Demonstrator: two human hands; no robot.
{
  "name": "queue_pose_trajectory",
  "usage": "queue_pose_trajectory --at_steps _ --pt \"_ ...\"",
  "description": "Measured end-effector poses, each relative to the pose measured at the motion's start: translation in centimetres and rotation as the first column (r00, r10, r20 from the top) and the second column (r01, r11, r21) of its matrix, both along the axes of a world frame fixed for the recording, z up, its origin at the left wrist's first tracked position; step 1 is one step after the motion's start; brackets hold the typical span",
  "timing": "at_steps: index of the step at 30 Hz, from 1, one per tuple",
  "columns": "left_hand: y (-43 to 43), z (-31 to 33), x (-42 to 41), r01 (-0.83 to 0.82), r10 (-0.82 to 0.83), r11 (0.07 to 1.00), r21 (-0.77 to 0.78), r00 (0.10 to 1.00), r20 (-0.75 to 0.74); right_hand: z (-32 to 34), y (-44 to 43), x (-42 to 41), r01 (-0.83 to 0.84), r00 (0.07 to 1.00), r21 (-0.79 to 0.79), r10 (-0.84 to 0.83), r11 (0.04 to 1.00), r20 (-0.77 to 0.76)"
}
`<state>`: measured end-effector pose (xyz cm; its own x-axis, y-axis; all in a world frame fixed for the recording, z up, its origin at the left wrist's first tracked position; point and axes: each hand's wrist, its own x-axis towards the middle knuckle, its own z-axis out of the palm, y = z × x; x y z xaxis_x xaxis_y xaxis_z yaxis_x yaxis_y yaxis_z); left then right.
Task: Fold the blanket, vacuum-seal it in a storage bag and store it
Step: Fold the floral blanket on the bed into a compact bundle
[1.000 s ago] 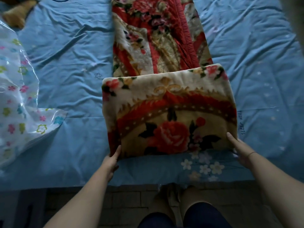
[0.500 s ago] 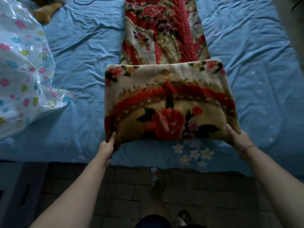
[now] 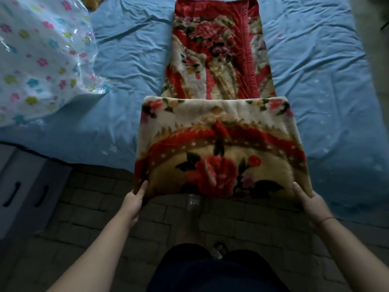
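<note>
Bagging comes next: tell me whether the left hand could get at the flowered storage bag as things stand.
Probably not yet. The left hand grips the near corner of the blanket. The storage bag lies on the bed's far left with only bare sheet between, so the way looks free once the hand lets go.

a: what does the blanket (image 3: 221, 148) look like?
b: thick plush, cream and gold with red bands and big red roses. it lies as a long narrow strip on the blue bed, running away from the person.
a: and its near end?
b: doubled back over the strip, a broad cream flap with one large rose at its middle. that fold's near edge is raised and juts out past the bed edge, over the floor.
a: the bag (image 3: 42, 60)?
b: clear plastic printed with small coloured flowers, crumpled and puffed, on the bed at far left, well apart from the blanket.
</note>
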<state>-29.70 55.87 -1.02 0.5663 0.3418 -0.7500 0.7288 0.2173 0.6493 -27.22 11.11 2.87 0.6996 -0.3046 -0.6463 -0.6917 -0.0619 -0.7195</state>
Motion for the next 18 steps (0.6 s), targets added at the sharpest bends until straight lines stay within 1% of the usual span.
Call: queue_pose_trajectory --at_steps 2,5,7,9,11,13,15,17,18 --pt "0.1 0.3 -2.7 0.009 -0.009 1.0 0.013 1.0 -0.024 0.9 0.1 -2.5 0.002 1.0 0.0 -0.002 1.0 0.011" --pt "0.3 1.2 -6.4 0.024 -0.022 0.999 0.027 0.998 -0.06 1.9 0.3 -6.1 -0.03 0.999 0.0 0.03 1.0 -0.036" --pt "0.4 2.2 -7.9 0.014 -0.013 1.0 0.023 0.998 -0.057 0.9 -1.1 -8.0 -0.028 0.998 0.017 0.029 0.999 -0.054" --pt "0.6 3.5 -7.8 -0.006 0.007 1.0 0.026 1.0 -0.029 1.3 -1.3 -8.2 -0.018 0.998 0.059 0.021 0.998 -0.058" --pt "1.3 5.2 -6.0 -0.021 0.02 0.999 0.045 0.999 0.037 3.7 0.0 -6.7 0.037 0.999 0.131 -0.036 0.991 -0.008" --pt "2.2 7.5 -2.7 -0.02 0.013 0.998 0.066 0.994 0.107 5.8 0.8 -3.9 0.117 0.991 0.283 -0.133 0.952 0.035" --pt "3.2 10.1 1.6 0.006 -0.021 0.996 0.087 0.984 0.175 7.3 0.4 -0.4 0.173 0.979 0.365 -0.2 0.915 0.037" --pt "4.0 12.7 6.6 0.026 -0.048 0.994 0.103 0.974 0.22 9.4 -0.2 4.0 0.18 0.973 0.432 -0.224 0.884 0.054" --pt "4.4 13.7 9.3 0.024 -0.043 0.996 0.086 0.971 0.233 10.4 -0.3 6.5 0.165 0.971 0.471 -0.226 0.866 0.075"
